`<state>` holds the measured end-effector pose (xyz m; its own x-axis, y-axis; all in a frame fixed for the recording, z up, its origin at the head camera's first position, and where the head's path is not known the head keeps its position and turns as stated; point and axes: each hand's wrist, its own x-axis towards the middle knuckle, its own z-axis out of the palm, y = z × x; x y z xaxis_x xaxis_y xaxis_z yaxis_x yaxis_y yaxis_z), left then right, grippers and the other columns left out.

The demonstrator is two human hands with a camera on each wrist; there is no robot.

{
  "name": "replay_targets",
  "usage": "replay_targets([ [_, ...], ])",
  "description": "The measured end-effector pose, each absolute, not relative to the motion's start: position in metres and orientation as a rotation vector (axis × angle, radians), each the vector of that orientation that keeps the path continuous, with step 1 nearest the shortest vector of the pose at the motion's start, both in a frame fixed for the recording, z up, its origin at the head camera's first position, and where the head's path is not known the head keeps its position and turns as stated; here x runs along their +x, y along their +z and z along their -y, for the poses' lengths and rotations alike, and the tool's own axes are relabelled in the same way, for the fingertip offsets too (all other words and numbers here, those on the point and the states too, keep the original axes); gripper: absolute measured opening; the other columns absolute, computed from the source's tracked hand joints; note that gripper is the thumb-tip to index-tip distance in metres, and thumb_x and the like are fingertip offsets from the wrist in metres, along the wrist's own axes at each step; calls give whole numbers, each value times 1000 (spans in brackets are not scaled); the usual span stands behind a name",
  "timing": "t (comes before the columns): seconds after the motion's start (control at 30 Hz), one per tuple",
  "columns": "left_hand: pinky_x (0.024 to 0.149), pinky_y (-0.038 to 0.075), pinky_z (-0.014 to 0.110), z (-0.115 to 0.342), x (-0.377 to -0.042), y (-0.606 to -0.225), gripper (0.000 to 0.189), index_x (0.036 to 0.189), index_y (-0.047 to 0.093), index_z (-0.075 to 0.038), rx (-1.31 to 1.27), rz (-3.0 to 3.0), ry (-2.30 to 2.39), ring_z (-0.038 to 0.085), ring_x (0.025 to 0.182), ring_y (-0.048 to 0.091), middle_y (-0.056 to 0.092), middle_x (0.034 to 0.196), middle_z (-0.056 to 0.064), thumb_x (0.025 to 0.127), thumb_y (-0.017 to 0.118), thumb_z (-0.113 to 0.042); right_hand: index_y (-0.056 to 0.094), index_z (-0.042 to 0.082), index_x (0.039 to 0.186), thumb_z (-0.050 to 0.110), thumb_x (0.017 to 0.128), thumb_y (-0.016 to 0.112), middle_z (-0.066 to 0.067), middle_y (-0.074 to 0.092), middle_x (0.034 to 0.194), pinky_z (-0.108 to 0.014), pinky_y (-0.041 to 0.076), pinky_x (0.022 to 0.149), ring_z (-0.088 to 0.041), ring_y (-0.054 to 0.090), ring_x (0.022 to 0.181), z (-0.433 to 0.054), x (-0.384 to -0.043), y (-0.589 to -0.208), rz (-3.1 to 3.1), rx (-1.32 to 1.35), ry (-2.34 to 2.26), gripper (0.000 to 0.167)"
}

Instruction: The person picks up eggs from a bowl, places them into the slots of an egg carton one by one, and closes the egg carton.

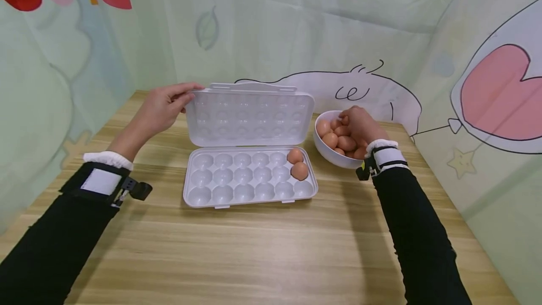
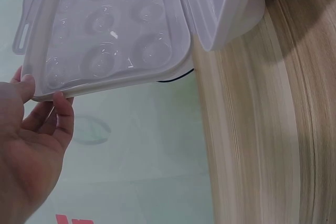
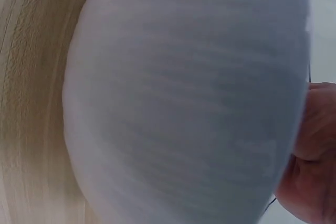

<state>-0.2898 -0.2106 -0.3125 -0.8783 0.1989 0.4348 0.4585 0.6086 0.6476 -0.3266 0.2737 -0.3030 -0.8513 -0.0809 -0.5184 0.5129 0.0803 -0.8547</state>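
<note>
A white plastic egg carton (image 1: pixel 254 172) lies open, its clear-white lid (image 1: pixel 250 119) raised at the back. Two brown eggs (image 1: pixel 299 171) sit in the back and middle pockets of its rightmost column; the other pockets are bare. My left hand (image 1: pixel 163 107) pinches the lid's upper left corner, thumb on one face and fingers on the other in the left wrist view. Right of the carton stands a white bowl (image 1: pixel 336 158) with several brown eggs (image 1: pixel 330 140). My right hand (image 1: pixel 362 124) reaches down into it, fingers among the eggs; I cannot tell whether they grip one.
Both things rest on a wood-grain table (image 1: pixel 262 248). A printed cloth backdrop (image 1: pixel 271 36) rises right behind the carton and bowl and along both sides. In the right wrist view the bowl's outer wall (image 3: pixel 184 98) hides most of the hand.
</note>
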Motion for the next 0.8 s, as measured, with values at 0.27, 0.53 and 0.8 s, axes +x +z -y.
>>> replay_targets([
  [0.27,72,47,12,211,-290,-313,34,140,66,-12,-545,2517,-1172,28,99,61,65,135,16,110,52,-20,67,11,94,46,102,47,-6,67,70,-45,59,66,-24,68,61,-271,-324,-302,-2003,444,-1798,41],
  [0.53,72,47,12,210,-289,-312,34,140,66,-11,-542,2516,-1140,28,98,61,66,133,16,110,51,-20,61,3,105,46,104,45,-3,59,75,-39,53,65,-20,62,66,-280,-335,-309,-2223,377,-1708,46],
  [0.8,71,47,12,209,-289,-312,33,139,66,-10,-554,2508,-1132,24,94,60,67,130,16,110,52,-18,56,-7,137,-1,104,46,-27,56,134,-54,40,111,-42,51,127,-305,-371,-321,-3202,-477,-509,35],
])
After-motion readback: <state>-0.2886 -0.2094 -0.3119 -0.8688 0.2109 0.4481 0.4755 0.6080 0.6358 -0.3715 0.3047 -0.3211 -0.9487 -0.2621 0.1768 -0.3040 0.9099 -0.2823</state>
